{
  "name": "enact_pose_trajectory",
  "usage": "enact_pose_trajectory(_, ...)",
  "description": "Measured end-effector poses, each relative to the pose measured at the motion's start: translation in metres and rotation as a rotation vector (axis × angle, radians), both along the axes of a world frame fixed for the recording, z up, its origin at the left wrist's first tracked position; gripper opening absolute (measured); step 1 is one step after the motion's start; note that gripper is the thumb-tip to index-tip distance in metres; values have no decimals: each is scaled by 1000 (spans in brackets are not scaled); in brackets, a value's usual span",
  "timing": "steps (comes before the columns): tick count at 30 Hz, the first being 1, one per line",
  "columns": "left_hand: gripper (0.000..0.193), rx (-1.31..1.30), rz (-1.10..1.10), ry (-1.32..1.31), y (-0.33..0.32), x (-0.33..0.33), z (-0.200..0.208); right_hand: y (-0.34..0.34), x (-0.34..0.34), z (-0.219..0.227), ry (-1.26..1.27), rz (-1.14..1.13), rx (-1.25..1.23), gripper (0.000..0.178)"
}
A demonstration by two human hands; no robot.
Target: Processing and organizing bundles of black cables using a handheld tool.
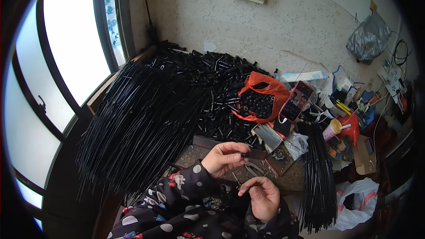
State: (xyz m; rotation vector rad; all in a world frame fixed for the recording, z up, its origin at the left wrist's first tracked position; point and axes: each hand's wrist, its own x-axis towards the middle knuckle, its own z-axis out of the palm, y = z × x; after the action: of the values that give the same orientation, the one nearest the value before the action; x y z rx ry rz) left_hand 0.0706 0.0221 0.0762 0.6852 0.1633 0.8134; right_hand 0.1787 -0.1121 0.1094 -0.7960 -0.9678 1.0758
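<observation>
My left hand (pixel 225 158) is raised over the front of the bench, thumb and fingers pinching a small black part (pixel 245 155). Just below and to the right, my right hand (pixel 264 198) has its thumb and fingertips pressed together. Something small and dark shows at those fingertips, too little to name. Pliers (pixel 254 167) lie on the bench between and behind the hands. Farther back, a heap of black tubular parts (pixel 217 73) covers the bench, and an orange-red plastic bag (pixel 274 87) stands open with small black ring-like pieces (pixel 257 104) in it.
A large bundle of thin black rods (pixel 133 119) spreads on the left; a smaller rod bundle (pixel 319 181) hangs at the right. A phone (pixel 297 102) leans beside the bag. A yellow-lidded cup (pixel 333 129) stands among clutter, with a white plastic bag (pixel 361 201) below.
</observation>
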Motion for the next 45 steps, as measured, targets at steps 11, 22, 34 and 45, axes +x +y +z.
enact_pose_trajectory(11, 14, 292, -78, -146, -48, -64, 24, 3, -29, -14, 69, 139, 31, 23)
enact_pose_trajectory(22, 15, 781, 248, -19, -59, -78, 27, -2, -21, 3, 18, 460, -139, 30)
enact_pose_trajectory(34, 12, 755, 754, 301, -91, -39, 12, -2, -30, -15, 78, -153, 98, 24)
enact_pose_trajectory(45, 19, 706, 467, 294, -92, -39, 30, -10, -11, 0, -218, -110, 47, 12)
